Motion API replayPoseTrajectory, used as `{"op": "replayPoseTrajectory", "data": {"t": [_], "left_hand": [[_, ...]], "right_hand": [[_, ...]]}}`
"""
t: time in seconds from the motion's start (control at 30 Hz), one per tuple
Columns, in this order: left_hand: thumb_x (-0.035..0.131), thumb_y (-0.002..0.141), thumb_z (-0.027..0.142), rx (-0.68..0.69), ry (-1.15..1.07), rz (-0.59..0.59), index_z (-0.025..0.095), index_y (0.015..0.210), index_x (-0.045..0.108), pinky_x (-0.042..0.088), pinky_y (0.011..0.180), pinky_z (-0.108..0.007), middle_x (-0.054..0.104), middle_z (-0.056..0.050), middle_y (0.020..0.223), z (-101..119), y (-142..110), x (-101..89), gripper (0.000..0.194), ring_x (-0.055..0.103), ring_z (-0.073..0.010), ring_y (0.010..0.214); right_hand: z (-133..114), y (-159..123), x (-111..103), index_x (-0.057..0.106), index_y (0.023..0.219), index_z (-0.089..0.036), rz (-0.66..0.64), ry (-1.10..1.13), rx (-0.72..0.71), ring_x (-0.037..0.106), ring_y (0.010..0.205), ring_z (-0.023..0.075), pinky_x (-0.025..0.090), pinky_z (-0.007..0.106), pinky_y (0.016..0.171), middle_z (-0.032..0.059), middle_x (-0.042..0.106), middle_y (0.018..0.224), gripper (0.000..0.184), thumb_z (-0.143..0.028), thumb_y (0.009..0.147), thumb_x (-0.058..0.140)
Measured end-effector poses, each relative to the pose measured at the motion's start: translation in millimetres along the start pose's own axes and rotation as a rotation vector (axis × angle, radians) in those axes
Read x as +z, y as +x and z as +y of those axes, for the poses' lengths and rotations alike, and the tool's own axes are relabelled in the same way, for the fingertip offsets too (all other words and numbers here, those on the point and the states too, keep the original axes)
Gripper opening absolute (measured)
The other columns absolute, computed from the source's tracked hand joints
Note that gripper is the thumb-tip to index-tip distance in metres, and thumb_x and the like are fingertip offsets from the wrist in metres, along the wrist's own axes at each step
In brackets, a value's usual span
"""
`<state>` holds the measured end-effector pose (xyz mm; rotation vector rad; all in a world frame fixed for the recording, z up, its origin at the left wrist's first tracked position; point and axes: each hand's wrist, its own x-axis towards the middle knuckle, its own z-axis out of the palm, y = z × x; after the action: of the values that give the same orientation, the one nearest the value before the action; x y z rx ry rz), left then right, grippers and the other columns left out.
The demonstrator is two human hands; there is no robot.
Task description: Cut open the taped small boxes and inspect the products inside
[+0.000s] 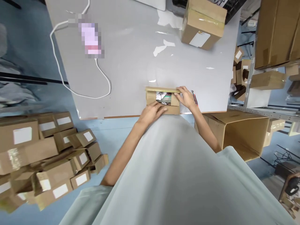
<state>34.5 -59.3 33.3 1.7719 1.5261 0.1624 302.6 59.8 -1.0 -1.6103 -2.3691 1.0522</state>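
Note:
A small cardboard box (174,109) lies at the near edge of the table with its top flaps parted. Crumpled white paper (160,95) and something greenish, too small to make out, show inside. My left hand (152,113) grips the box's near-left side, fingers bent over the near flap. At the far right corner, my right hand (186,97) has its thumb and fingers closed on the far and right flaps. Just right of that hand lies a slim red and black tool (194,97), perhaps a box cutter, partly hidden by the wrist.
A taped carton (203,26) stands at the table's far right. On the left lies a blurred pink device (91,39) with a white cable (106,78). Labelled boxes (58,150) are piled on the left floor; a large open carton (243,134) stands right, beside shelving (249,81).

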Motion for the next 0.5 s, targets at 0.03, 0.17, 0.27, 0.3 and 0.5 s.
{"op": "replayPoseTrajectory", "data": {"t": [0.03, 0.17, 0.27, 0.3, 0.5], "left_hand": [[0.055, 0.119, 0.044, -0.001, 0.008, -0.014, 0.023, 0.146, 0.080, 0.060, 0.111, -0.045, 0.077, -0.014, 0.142, -0.6, 2.1, -2.5, 0.042, 0.076, -0.0337, 0.127], [0.052, 0.118, 0.036, -0.021, 0.151, -0.121, 0.024, 0.148, 0.079, 0.063, 0.102, -0.048, 0.075, -0.017, 0.150, -1.8, 13.1, -12.0, 0.042, 0.075, -0.0374, 0.127], [0.050, 0.119, 0.035, 0.013, 0.247, -0.142, 0.020, 0.141, 0.082, 0.063, 0.103, -0.051, 0.075, -0.021, 0.147, 0.6, 16.7, -19.6, 0.042, 0.070, -0.0405, 0.135], [0.049, 0.119, 0.034, 0.030, 0.268, -0.138, 0.020, 0.140, 0.082, 0.063, 0.103, -0.051, 0.075, -0.021, 0.145, 1.4, 15.7, -22.2, 0.041, 0.068, -0.0410, 0.137], [0.061, 0.114, 0.035, 0.069, 0.259, 0.022, 0.021, 0.144, 0.077, 0.063, 0.102, -0.053, 0.071, -0.022, 0.142, -12.6, -4.8, -35.9, 0.036, 0.065, -0.0435, 0.134]], "right_hand": [[-1.2, 2.2, 0.3, 0.068, 0.160, -0.019, 0.030, 0.037, 0.062, 0.076, 0.132, 0.0321, 0.060, 0.047, 0.118, 0.0181, 0.074, 0.155, 0.050, -0.048, 0.121, 0.054], [-14.9, 20.6, 5.2, 0.055, 0.168, -0.017, 0.148, 0.067, 0.373, 0.080, 0.120, 0.0338, 0.062, 0.050, 0.113, 0.0177, 0.082, 0.137, 0.055, -0.048, 0.123, 0.048], [-38.4, 30.1, 9.5, 0.051, 0.168, -0.017, 0.229, -0.045, 0.477, 0.078, 0.127, 0.0341, 0.061, 0.050, 0.113, 0.0205, 0.074, 0.149, 0.048, -0.036, 0.124, 0.047], [-47.4, 30.5, 10.8, 0.054, 0.164, -0.018, 0.243, -0.098, 0.473, 0.076, 0.129, 0.0336, 0.061, 0.050, 0.113, 0.0216, 0.070, 0.154, 0.043, -0.031, 0.124, 0.045], [-87.4, 8.3, 26.0, 0.075, 0.132, -0.014, 0.025, -0.341, 0.201, 0.061, 0.143, 0.0344, 0.055, 0.048, 0.123, 0.0218, 0.067, 0.148, 0.031, -0.019, 0.121, 0.046]]}}
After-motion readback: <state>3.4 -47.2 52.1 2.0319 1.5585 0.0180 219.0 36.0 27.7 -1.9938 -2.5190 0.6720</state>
